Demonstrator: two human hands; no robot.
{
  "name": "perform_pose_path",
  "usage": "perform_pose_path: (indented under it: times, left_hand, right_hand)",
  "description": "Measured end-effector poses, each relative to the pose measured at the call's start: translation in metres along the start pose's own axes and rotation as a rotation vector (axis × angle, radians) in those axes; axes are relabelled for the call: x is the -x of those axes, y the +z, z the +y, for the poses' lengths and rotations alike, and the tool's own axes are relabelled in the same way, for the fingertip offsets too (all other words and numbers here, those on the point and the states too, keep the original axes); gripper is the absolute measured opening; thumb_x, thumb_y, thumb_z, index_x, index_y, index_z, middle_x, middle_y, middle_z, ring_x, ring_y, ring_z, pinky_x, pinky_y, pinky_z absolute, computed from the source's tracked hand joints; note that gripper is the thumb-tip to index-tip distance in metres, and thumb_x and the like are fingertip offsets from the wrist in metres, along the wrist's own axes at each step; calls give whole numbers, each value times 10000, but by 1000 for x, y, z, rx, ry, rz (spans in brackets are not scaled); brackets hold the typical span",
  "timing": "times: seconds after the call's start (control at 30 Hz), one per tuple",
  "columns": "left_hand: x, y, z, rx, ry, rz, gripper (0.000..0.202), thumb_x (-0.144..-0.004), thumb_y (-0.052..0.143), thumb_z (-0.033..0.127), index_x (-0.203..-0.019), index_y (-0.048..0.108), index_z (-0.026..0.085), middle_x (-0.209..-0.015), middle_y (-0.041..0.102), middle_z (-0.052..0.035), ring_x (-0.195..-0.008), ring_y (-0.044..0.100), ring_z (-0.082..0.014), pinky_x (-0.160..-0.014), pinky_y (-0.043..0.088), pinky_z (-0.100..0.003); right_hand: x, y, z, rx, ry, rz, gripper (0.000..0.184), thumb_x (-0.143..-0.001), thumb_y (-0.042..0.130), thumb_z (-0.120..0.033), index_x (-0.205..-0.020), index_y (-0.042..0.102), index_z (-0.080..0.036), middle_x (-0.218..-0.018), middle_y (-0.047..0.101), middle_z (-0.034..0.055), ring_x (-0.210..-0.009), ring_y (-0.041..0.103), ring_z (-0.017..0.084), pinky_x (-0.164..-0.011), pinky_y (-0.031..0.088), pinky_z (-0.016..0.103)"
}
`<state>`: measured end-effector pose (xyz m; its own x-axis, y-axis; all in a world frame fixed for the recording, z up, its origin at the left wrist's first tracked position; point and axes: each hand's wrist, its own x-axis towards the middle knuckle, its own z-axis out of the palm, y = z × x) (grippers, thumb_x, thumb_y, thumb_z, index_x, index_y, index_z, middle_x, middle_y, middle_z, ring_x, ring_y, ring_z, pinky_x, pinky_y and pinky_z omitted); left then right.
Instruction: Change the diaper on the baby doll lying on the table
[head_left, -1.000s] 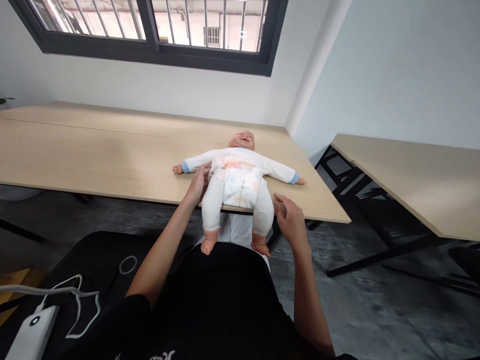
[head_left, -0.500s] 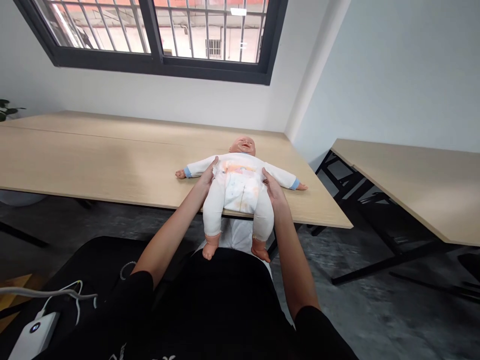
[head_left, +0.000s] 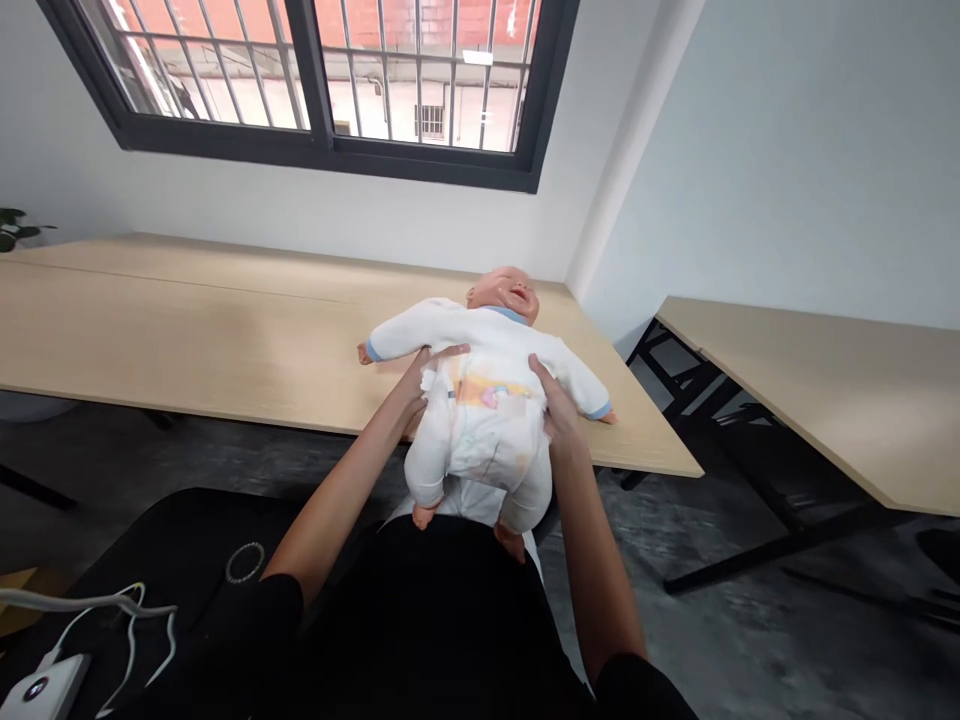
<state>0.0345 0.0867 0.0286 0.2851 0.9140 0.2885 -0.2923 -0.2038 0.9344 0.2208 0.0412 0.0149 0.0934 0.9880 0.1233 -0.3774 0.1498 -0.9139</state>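
Note:
A baby doll [head_left: 487, 335] in a white long-sleeved top with blue trim faces me, tilted up off the table, its arms spread wide. Around its hips is a diaper [head_left: 491, 430] with a yellow and pink printed band, over white cloth legs. My left hand [head_left: 429, 375] grips the doll's waist on the left, thumb toward its front. On the opposite side my right hand [head_left: 556, 400] clasps the waist, its thumb on the front. Most of my fingers are hidden behind the doll. Its feet hang past the table edge, above my lap.
The wooden table [head_left: 225, 350] runs along the wall beneath a barred window [head_left: 420, 90]. A second table [head_left: 825, 390] stands to the right across a gap. At lower left, a white power bank [head_left: 49, 690] with cables lies on a black chair [head_left: 187, 560].
The doll has been raised from lying on the table and tilted toward me, both hands keeping hold at its waist. Its head now leans to the right.

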Motion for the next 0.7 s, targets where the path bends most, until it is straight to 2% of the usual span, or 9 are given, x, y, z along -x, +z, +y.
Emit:
perform_pose_path:
  times: [0.07,0.13,0.23,0.37,0.43,0.5,0.63,0.7]
  left_hand:
    - [9,6,14,36,19,-8,625,-778,777,548,-1256,626,176,-1261,693,-112,-1252,604,-363,-1090,494,-541]
    - [21,14,27,41,29,3,660,-705,844,502,-1247,637,189,-1296,680,-117,-1289,577,-398,-1089,496,-550]
    - [46,26,43,12,-2,18,661,-679,864,499,-1238,660,209,-1305,683,-118,-1295,574,-420,-1069,512,-563]
    - [79,36,53,-45,-43,-77,687,-688,876,476,-1286,658,217,-1264,710,-100,-1282,596,-396,-1113,486,-553]
    - [91,39,56,-122,14,-171,630,-737,844,472,-1303,656,270,-1228,725,-77,-1307,589,-354,-1166,451,-524]
    - [101,42,58,-200,130,-280,601,-760,821,491,-1316,650,340,-1196,730,-57,-1324,584,-315,-1174,459,-488]
    - [121,48,65,-344,388,-405,622,-824,738,564,-1410,556,458,-1209,713,-22,-1289,617,-270,-1056,571,-477]
    - [132,51,65,-401,470,-370,676,-828,718,607,-1456,503,477,-1244,701,-18,-1244,649,-263,-1007,601,-473]
  right_hand:
    - [9,-2,-7,-124,16,7,628,-747,819,-502,-1257,607,-202,-1206,708,54,-1143,681,255,-990,595,400]
    - [22,-5,-13,-168,-9,30,658,-711,854,-472,-1259,605,-205,-1237,697,62,-1177,667,275,-991,601,410]
    - [50,-10,-15,-115,-101,95,693,-683,871,-449,-1275,612,-199,-1179,720,68,-1184,663,294,-970,613,414]
    - [90,-27,-5,-78,-195,238,744,-612,886,-381,-1295,639,-218,-1092,748,51,-1057,716,269,-888,633,357]
    - [109,-44,4,-44,-256,312,766,-592,873,-448,-1293,655,-227,-1023,760,56,-941,740,270,-802,646,359]
    - [126,-66,12,36,-328,348,797,-594,843,-579,-1306,655,-272,-1031,757,63,-919,740,287,-752,648,387]
    - [158,-109,23,334,-401,388,796,-641,665,-869,-1317,620,-450,-1224,695,60,-1141,661,346,-756,624,490]
    - [169,-121,22,506,-388,370,729,-776,552,-864,-1358,585,-425,-1315,635,83,-1225,602,328,-866,594,501]
